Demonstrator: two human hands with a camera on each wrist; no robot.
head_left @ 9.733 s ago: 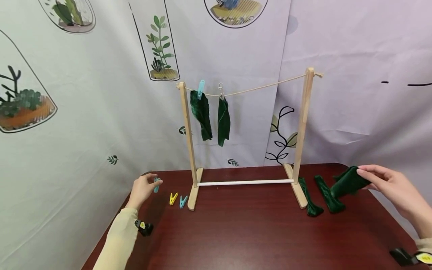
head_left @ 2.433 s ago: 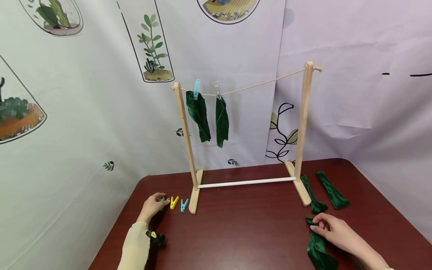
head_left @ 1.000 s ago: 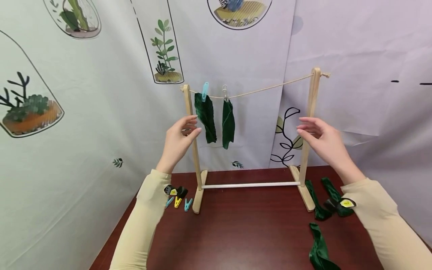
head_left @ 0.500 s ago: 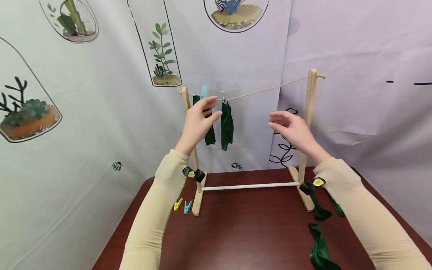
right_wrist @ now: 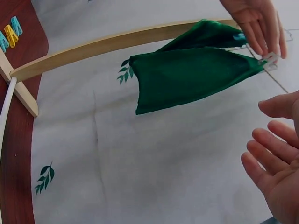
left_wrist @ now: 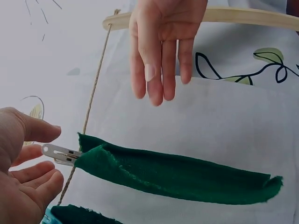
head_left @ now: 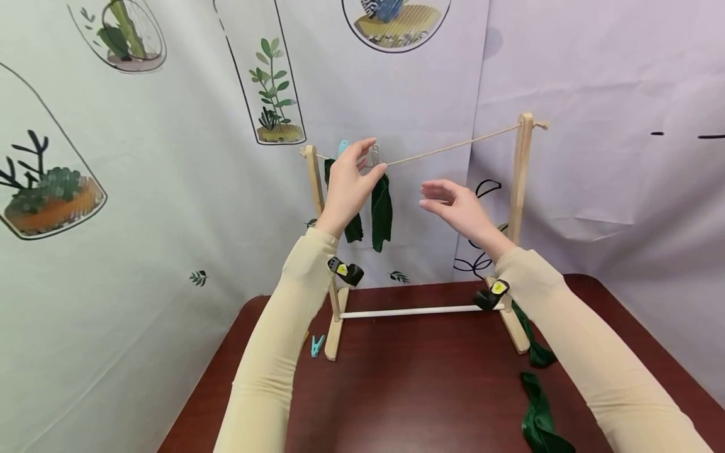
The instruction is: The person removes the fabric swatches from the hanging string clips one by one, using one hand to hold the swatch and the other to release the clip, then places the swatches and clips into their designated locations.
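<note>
On the line (head_left: 447, 149), the right-hand cloth (head_left: 382, 217) hangs long axis vertical, free end down. Right hand (head_left: 461, 212)'s loosely spread, holding nothing. Left hand (head_left: 352, 185)'s parted around the cloth's clip (left_wrist: 60, 153), can't really tell if touching. Right wrist view catches three pegs (right_wrist: 10, 36); head view, barely two.

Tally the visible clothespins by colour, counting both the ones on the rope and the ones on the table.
Blue clothespins: 3 (1 on the rope, 2 on the table)
Yellow clothespin: 1 (table)
Pale clothespin: 1 (rope)
Total: 5
</note>
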